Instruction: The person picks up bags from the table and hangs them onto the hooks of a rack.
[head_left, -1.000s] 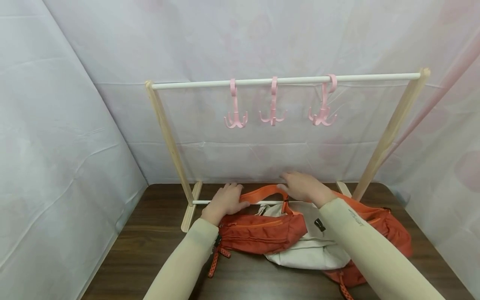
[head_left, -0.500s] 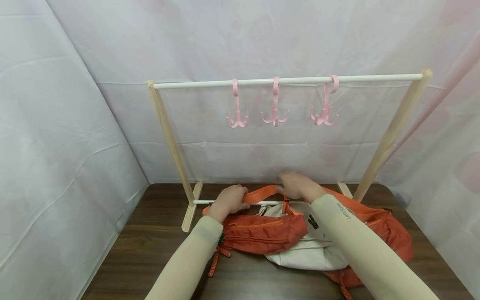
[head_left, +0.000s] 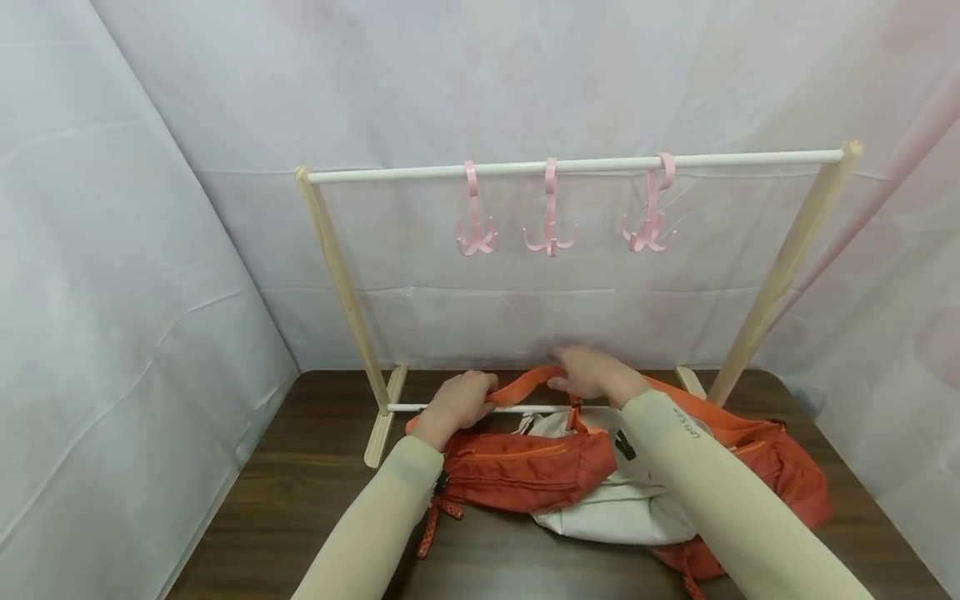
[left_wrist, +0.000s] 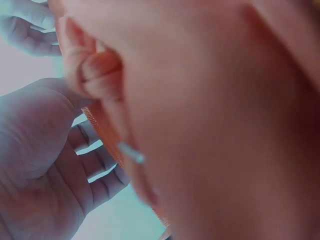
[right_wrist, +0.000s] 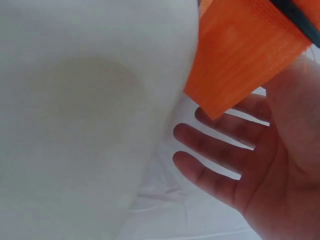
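Observation:
A red waist bag [head_left: 517,475] lies at the front of the table, its orange strap [head_left: 525,385] arched up behind it. My left hand [head_left: 461,400] pinches the strap's left part between thumb and fingers. Farther right, my right hand [head_left: 592,372] holds the strap at the thumb, while its other fingers [right_wrist: 215,150] stretch out straight in the right wrist view. Close beside the left wrist camera, blurred red fabric [left_wrist: 225,125] covers much of the view. A whitish bag [head_left: 626,508] sits partly under the red one, and my right sleeve hides some of it.
Another red bag [head_left: 795,471] with an orange strap lies on the right of the brown table [head_left: 277,500]. Behind stands a wooden rack with a white top rail [head_left: 390,174], a low bar and pink hooks [head_left: 551,229]. Pale curtains surround the table.
Both hands shift slightly; the left moves right along the strap, its fingers closing more, and the right moves a little left. The bags stay nearly in place.

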